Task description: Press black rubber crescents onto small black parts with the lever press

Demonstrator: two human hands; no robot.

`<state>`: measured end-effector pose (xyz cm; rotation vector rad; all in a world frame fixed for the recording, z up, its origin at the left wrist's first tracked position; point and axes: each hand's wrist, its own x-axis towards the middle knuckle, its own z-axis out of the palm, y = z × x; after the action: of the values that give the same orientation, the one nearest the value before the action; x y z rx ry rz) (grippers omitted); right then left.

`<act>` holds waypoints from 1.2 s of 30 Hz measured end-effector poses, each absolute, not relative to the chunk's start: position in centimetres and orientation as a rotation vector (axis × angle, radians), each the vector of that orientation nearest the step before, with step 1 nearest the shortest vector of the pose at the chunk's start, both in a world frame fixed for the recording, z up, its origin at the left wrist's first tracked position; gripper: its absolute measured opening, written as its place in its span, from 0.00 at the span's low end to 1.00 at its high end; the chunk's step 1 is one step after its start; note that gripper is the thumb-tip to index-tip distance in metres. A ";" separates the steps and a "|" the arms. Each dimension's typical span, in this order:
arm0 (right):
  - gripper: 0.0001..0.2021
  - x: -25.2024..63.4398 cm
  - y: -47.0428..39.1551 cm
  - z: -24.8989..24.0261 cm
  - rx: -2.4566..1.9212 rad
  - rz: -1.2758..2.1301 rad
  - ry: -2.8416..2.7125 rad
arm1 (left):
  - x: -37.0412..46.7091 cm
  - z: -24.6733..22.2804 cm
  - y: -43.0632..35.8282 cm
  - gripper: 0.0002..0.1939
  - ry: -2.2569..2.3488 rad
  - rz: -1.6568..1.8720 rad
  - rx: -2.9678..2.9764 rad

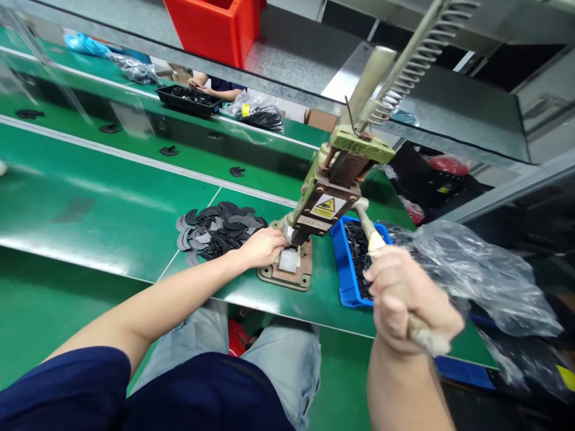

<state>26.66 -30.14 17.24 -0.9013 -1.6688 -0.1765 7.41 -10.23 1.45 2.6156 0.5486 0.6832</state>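
A green hand press (332, 197) with a warning label stands on the green table. My right hand (404, 299) is wrapped round its lever (371, 230), at the right of the press. My left hand (265, 245) reaches to the base plate (287, 278), its fingertips beside a pale block (288, 260) under the press head. Its fingers are pressed together, and what they hold, if anything, is hidden. A pile of black curved parts (220, 230) lies left of the press. Right of the press sits a blue bin (344, 269) with small black parts.
Behind the table, a green belt (139, 143) carries several spaced black parts. Another person's hands (200, 85) are at a black tray (186, 105) beyond it. A red bin (215, 30) stands on the overhead shelf. Clear plastic bags (485, 263) lie at the right.
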 end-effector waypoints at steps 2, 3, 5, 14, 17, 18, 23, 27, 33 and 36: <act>0.13 26.4 -30.6 14.3 -0.932 -0.275 -1.661 | 7.5 1.6 -10.3 0.14 0.539 0.684 2.599; 0.11 26.3 -30.6 13.1 -0.940 -0.316 -1.642 | 7.6 1.8 -10.3 0.14 0.532 0.675 2.595; 0.10 26.2 -30.3 11.3 -0.919 -0.377 -1.558 | 7.6 2.2 -10.3 0.14 0.518 0.649 2.601; 0.21 26.1 -28.5 9.7 -0.848 -0.477 -1.322 | -1.7 3.7 -3.7 0.16 1.033 0.588 2.646; 0.24 25.8 -28.0 9.5 -0.795 -0.510 -1.248 | -7.3 3.3 0.2 0.16 1.450 0.417 2.513; 0.25 25.7 -27.9 9.5 -0.770 -0.523 -1.231 | -8.8 3.1 1.3 0.17 1.545 0.321 2.450; 0.24 25.3 -27.6 9.6 -0.765 -0.526 -1.219 | -11.5 2.1 3.4 0.19 1.671 0.041 2.259; 0.24 25.4 -27.7 9.6 -0.749 -0.520 -1.236 | -10.7 2.0 3.7 0.18 1.649 0.086 2.244; 0.22 25.3 -28.1 9.6 -0.777 -0.492 -1.270 | -11.2 2.9 4.4 0.18 1.419 0.207 1.973; 0.20 25.0 -28.4 9.7 -0.797 -0.470 -1.269 | -11.1 3.8 3.1 0.18 1.289 0.339 1.806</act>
<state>24.98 -28.40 9.70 -0.7970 -1.2693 -0.4699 -11.14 3.14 3.75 1.8058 1.2886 0.3386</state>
